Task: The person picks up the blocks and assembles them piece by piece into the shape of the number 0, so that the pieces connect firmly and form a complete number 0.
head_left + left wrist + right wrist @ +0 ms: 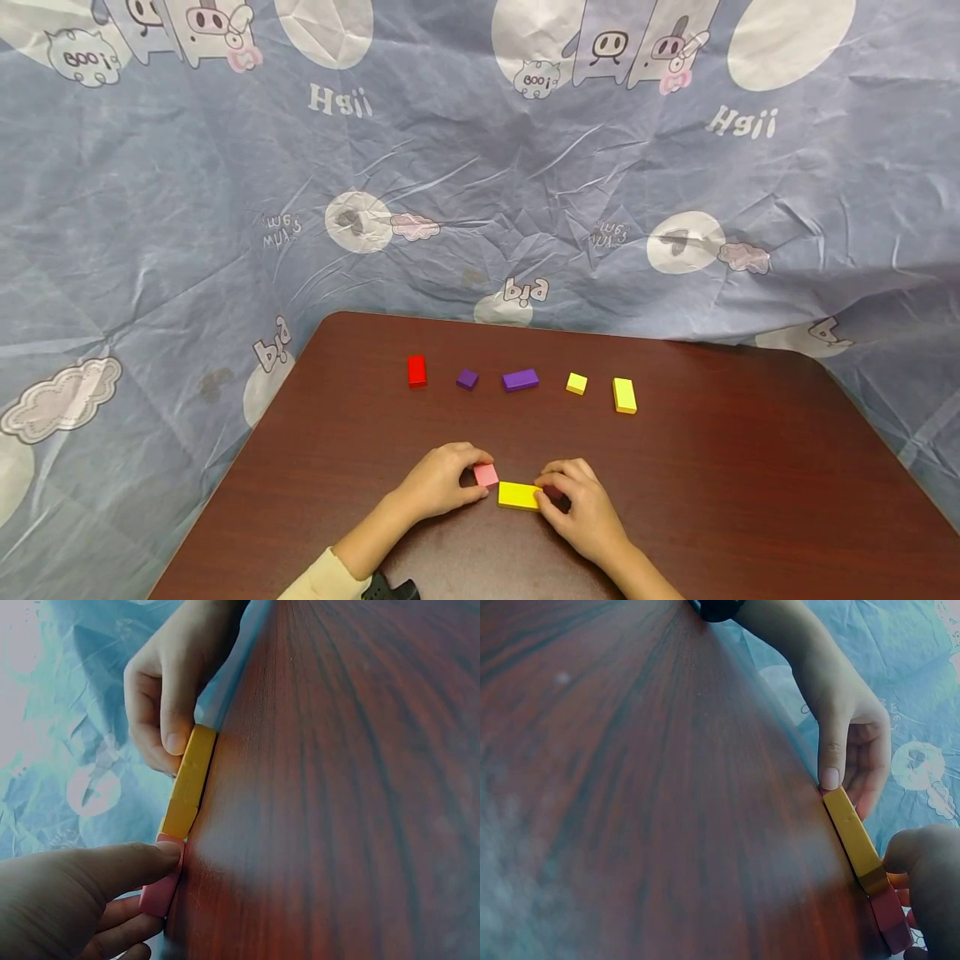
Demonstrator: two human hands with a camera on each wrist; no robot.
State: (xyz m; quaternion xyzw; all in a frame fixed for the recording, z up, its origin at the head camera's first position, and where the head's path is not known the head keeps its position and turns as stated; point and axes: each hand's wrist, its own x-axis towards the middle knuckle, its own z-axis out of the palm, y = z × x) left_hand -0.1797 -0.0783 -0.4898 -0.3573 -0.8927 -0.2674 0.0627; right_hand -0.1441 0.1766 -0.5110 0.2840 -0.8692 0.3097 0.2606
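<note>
Left hand [444, 480]: fingers pinch the pink block [486, 476] by its near and far sides. Right hand [583, 510]: fingers pinch the right end of the yellow block [517, 496], just right of the pink block, near side of the bench [720, 500]. Judged light, stiff, slightly slippery; best gripped across opposite sides. Right wrist view shows a red block [889, 918] at the yellow block's right end, mostly masked in the head view.
</note>
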